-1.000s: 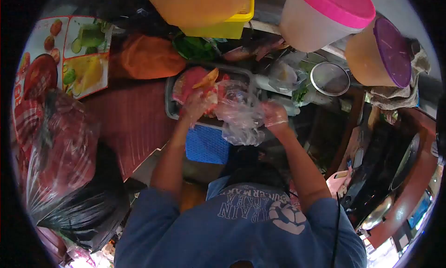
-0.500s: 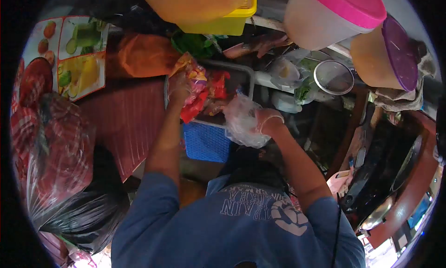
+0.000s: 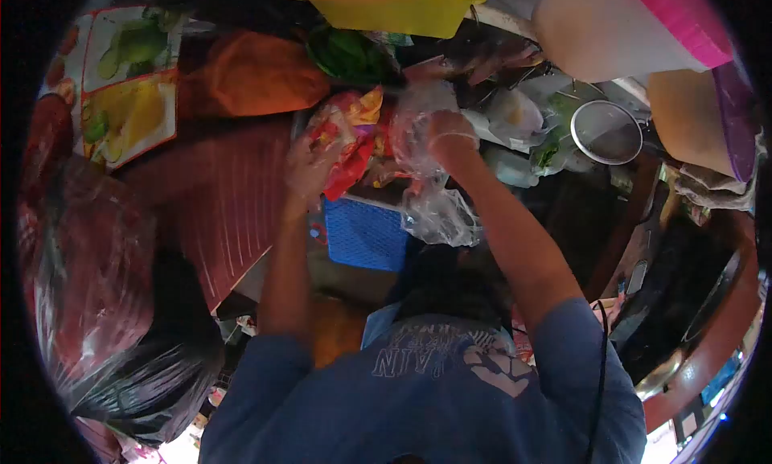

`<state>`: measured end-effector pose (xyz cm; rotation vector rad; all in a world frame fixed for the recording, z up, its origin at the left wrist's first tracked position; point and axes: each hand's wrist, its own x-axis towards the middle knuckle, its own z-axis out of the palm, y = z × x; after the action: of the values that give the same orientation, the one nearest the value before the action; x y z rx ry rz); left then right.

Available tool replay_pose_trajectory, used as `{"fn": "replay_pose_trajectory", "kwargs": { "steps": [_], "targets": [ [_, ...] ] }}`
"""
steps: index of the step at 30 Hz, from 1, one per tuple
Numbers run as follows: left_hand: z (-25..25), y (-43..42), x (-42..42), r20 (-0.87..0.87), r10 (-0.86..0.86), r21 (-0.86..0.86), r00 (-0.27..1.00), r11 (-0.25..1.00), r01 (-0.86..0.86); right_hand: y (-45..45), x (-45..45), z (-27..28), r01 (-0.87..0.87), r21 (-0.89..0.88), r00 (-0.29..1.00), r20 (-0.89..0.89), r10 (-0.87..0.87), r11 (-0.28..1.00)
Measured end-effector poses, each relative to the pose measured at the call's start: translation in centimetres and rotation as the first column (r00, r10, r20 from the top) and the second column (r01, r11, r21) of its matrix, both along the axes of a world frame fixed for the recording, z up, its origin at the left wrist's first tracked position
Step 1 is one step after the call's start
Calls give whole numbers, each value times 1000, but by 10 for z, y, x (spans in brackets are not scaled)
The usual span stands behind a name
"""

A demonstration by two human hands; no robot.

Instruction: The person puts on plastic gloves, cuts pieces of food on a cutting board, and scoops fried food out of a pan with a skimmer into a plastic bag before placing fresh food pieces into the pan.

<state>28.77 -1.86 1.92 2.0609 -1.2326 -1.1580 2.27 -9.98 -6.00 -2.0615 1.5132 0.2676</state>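
A crinkled red-and-yellow packet (image 3: 350,138) is held upright over a dark, shallow tray (image 3: 298,126) by the left hand (image 3: 311,168), whose fingers are closed on its near left side, slightly blurred. Just to its right, clear plastic (image 3: 414,126) is clutched by the right hand (image 3: 452,134), with a thin clear cuff seen at the wrist; the fingertips are hidden. The two hands are kept apart, with the packet and plastic between them. A loose part of the plastic is hung below the right hand, over the near edge of the tray.

Nearer the body, a blue textured basket (image 3: 366,232) is placed. Beyond the tray, an orange bag (image 3: 261,74) is set to the left, next to a dark green bundle (image 3: 346,55). Farther back, a yellow container (image 3: 402,12) and a pink-lidded tub (image 3: 595,30) are lined up, with a purple-lidded tub (image 3: 691,118) at far right. A round strainer (image 3: 607,132) is seen in front of them. On the left, a reddish-brown ribbed surface (image 3: 209,190) is bordered by a sheet printed with produce (image 3: 133,114) and by a bulging clear bag (image 3: 104,255).
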Motion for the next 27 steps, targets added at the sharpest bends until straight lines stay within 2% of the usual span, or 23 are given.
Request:
{"fn": "replay_pose_trajectory", "kwargs": {
  "steps": [1, 2, 3, 4, 5, 6, 7, 8, 10, 11, 13, 14, 15, 16, 18, 19, 20, 21, 22, 24, 26, 27],
  "targets": [
    [1, 7, -1, 44, -29, -63, 999, 998, 32, -1, 14, -6, 8, 7, 1000, 4, -8, 1000],
    [16, 9, -16, -150, 189, -45, 970, 979, -198, -3, 26, -10, 3, 101, 1000, 2, -3, 995],
    [23, 12, -24, -328, 393, 16, 859, 911, -411, -3, 32, -14, -4, 195, 1000, 3, 3, 981],
    [19, 17, -20, -321, 387, 18, 865, 915, -402, 4, 32, -16, 5, 200, 1000, 9, -6, 980],
    [12, 24, -12, -499, 347, 20, 794, 921, -389, 15, 32, -14, -240, -94, 971, -42, 237, 966],
    [5, 31, -3, -657, 294, 17, 694, 926, -376, 21, 35, -13, -466, -363, 884, -159, 439, 807],
    [-4, 40, 5, -649, 289, 13, 704, 929, -369, 25, 37, -19, -455, -368, 890, -149, 432, 811],
    [-14, 50, 14, -393, 5, -249, 920, 962, -111, 33, 36, -32, -339, -352, 933, -5, 361, 872],
    [-15, 54, 19, -40, -254, -409, 966, 887, 216, 51, 27, -65, -117, -271, 946, 261, 190, 955],
    [-11, 52, 11, -97, -165, -367, 981, 923, 119, 57, 21, -76, -19, -211, 921, 378, 99, 977],
    [6, 48, -9, -155, -65, -332, 986, 943, 10, 46, 11, -60, 61, -152, 878, 479, 19, 986],
    [20, 44, -20, -513, 121, -182, 850, 952, -245, 24, 2, -27, -142, 55, 947, 299, 119, 988],
    [31, 41, -28, -770, 298, 48, 565, 908, -415, 8, -6, 2, -285, 291, 957, 132, 257, 913],
    [38, 42, -33, -777, 285, 33, 561, 909, -416, 4, -16, 22, -285, 275, 958, 123, 260, 918],
    [54, 45, -44, -721, 49, -157, 692, 960, -231, 9, -39, 65, -136, 144, 987, 102, 122, 980],
    [62, 45, -56, -725, 29, -178, 688, 957, -228, 14, -46, 90, -132, 121, 988, 94, 121, 984],
    [70, 44, -72, -774, 87, -137, 627, 944, -299, 23, -53, 121, 52, 46, 967, 246, -62, 998],
    [79, 43, -86, -818, 139, -87, 558, 929, -360, 34, -63, 144, 245, 1, 887, 405, -225, 969],
    [82, 44, -89, -707, 125, -15, 696, 981, -192, 54, -72, 134, 245, -235, 798, 600, -58, 941],
    [94, 46, -132, -697, 32, -61, 717, 993, -103, 87, -85, 127, 139, 245, 450, 847, -282, 959],
    [100, 46, -178, -682, -92, -111, 726, 994, 22, 120, -103, 185, 227, 648, 296, 665, -686, 727],
    [98, 47, -201, -624, -200, -164, 755, 979, 124, 138, -120, 197, 279, 626, 265, 678, -685, 728]
  ]
}}
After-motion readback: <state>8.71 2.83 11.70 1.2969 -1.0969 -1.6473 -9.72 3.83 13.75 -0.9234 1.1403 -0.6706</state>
